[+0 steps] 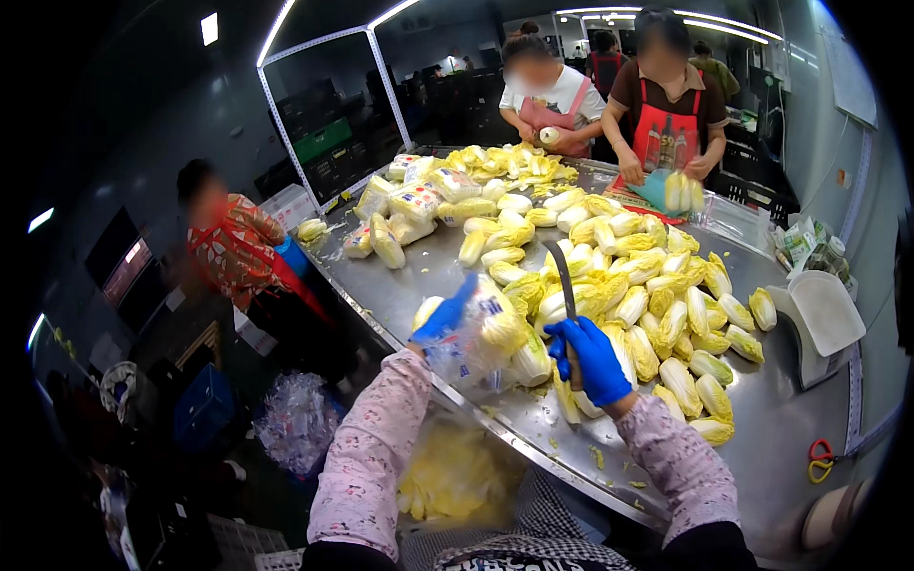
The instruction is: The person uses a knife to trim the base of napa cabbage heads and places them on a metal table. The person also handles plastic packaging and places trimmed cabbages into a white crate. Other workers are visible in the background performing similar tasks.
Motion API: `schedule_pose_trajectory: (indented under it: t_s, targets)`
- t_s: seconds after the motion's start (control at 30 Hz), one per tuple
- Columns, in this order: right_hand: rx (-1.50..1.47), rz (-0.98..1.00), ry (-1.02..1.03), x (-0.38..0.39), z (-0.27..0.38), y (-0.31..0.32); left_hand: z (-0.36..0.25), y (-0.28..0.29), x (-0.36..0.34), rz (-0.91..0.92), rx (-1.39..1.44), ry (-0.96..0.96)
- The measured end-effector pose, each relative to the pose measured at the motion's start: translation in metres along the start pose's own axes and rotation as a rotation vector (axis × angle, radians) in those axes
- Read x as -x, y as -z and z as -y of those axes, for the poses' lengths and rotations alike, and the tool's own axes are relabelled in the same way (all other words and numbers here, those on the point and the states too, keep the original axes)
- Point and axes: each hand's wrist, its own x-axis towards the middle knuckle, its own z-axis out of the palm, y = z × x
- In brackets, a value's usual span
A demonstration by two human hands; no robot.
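My left hand (444, 320), in a blue glove, is closed on a clear plastic bag (465, 364) over the near edge of the metal table (785, 428). Pale yellow napa cabbage (503, 328) shows inside the bag. My right hand (594, 360), also gloved in blue, is wrapped round the handle of a knife (563, 271). Its dark curved blade points up and away, above the cabbages. Loose napa cabbages (680, 383) lie heaped beyond and to the right of my hands.
Bagged cabbages (416, 202) and loose yellow leaves (514, 164) lie at the far side. Two co-workers (671, 124) stand across the table, another (243, 247) at the left. Scissors (821, 460) and a white scoop-shaped container (826, 314) are at right; below, a leaf-filled container (457, 476).
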Motion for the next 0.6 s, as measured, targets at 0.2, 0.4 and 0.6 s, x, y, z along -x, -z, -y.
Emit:
schedule_pose_trajectory:
  t_s: [0.2,0.4,0.6]
  targets:
    - [0.077,-0.003,0.104,-0.041,-0.018,-0.007,0.046,0.029,-0.040,-0.076,-0.266,-0.643]
    - [0.157,-0.216,0.085,-0.048,-0.038,0.040,-0.010,0.028,-0.020,0.029,-0.373,-0.260]
    - [0.148,-0.103,0.036,-0.030,-0.038,0.045,0.058,-0.052,0.038,-0.174,-1.174,-0.791]
